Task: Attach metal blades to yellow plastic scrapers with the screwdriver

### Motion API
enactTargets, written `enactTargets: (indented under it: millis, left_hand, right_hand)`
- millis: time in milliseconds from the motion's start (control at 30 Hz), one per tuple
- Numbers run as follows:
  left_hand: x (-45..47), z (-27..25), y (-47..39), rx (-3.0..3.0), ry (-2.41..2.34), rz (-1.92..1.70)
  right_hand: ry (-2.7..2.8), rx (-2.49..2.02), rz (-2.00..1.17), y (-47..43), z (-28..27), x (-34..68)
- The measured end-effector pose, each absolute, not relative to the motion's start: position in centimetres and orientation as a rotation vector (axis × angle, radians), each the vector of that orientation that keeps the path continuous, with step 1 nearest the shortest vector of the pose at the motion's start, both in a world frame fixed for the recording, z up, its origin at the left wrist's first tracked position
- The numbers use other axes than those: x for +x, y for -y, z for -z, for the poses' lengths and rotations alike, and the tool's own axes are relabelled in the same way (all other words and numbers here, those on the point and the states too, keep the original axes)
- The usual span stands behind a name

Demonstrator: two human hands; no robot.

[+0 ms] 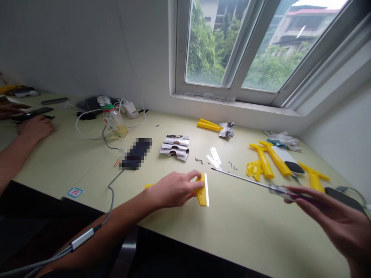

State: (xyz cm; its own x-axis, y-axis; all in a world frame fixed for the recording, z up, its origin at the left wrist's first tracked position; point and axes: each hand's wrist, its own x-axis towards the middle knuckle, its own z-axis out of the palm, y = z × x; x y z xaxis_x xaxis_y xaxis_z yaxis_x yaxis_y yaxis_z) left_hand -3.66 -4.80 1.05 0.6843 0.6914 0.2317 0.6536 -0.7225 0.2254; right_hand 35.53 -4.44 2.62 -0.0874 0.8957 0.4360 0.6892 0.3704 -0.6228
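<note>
My left hand (176, 189) is closed around a yellow scraper (203, 197) whose straight metal blade faces right; its handle is mostly under my hand. In my right hand (333, 216) is a screwdriver (246, 179) with a long thin shaft and a clear handle. Its tip points left and hangs near two white flat blades (215, 156), apart from the scraper. Small screws (198, 160) lie beyond my left hand, and more small metal fasteners (232, 166) are scattered to the right of the blades.
Yellow scraper handles (265, 162) and yellow plates (254, 169) lie at right, near a white phone (286, 158). Folded card sleeves (174, 147) sit mid-table. A pixelated dark device (136, 154), a bottle (114, 121) and cables are at left. Another person's hand (36, 127) works farther left.
</note>
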Motion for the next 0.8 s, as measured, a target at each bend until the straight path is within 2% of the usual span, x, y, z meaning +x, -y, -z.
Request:
enactTargets:
  millis: [100, 167, 333, 400, 467, 533, 600, 700, 800]
  left_hand:
    - [-2.6, 0.0, 5.2, 2.889, -0.975, -0.301]
    - [-2.0, 0.3, 5.2, 2.92, -0.861, -0.268]
    - [-2.6, -0.3, 4.6, 2.81, -0.766, -0.475]
    - [-4.7, -0.9, 3.6, 2.678, -0.981, -0.626]
    - [-7.8, -1.5, 2.1, 2.517, -1.434, -0.755]
    - [-11.4, -1.7, 0.3, 2.309, -1.974, -0.66]
    - [-14.7, -1.5, -1.3, 2.043, -2.342, -0.42]
    - [-17.6, -0.9, -2.8, 1.868, -2.46, -0.121]
    - [-18.1, -0.5, -3.4, 1.849, -2.435, -0.004]
  right_hand:
    - [1.797, -1.403, -0.588, 4.7, 0.1, 34.3]
    - [1.821, -1.352, -0.649, 4.2, 1.1, 33.8]
    - [1.904, -1.242, -0.745, 2.6, 2.4, 34.3]
    - [2.026, -1.226, -0.716, 2.1, 3.3, 34.9]
    - [2.148, -1.217, -0.6, 1.8, 4.2, 35.3]
    - [2.23, -1.202, -0.467, 1.6, 5.1, 35.6]
    - [2.284, -1.182, -0.364, 1.5, 5.8, 35.7]
    - [2.347, -1.185, -0.269, 1.5, 6.4, 35.7]
    - [2.383, -1.207, -0.218, 1.6, 6.5, 35.8]
